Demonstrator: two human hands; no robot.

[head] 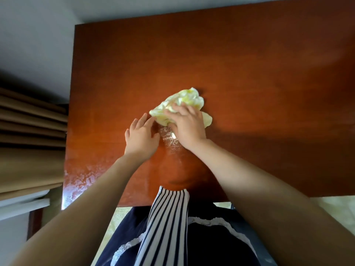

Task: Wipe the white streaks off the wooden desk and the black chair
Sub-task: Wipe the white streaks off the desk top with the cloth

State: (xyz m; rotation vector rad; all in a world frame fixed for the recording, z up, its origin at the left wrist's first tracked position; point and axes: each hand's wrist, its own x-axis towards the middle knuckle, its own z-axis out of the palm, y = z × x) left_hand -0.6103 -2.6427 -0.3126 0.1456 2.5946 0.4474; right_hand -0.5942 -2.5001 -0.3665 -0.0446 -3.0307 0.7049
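A crumpled pale yellow cloth (184, 101) lies on the reddish wooden desk (249, 73) near its middle. My right hand (187, 127) lies on top of the cloth, its fingers curled into the folds. My left hand (141, 136) rests flat on the desk just left of the cloth, fingers straight, fingertips near the cloth's edge. A patch of white streaks (170, 140) shows on the wood between my two hands. A larger whitish smear (80, 179) covers the desk's near left corner. The black chair is not clearly in view.
Beige pleated curtains (28, 141) hang left of the desk, with a white wall (28, 45) behind. My striped and dark clothing (169, 227) fills the bottom centre at the desk's front edge. Pale floor (336, 208) shows at lower right.
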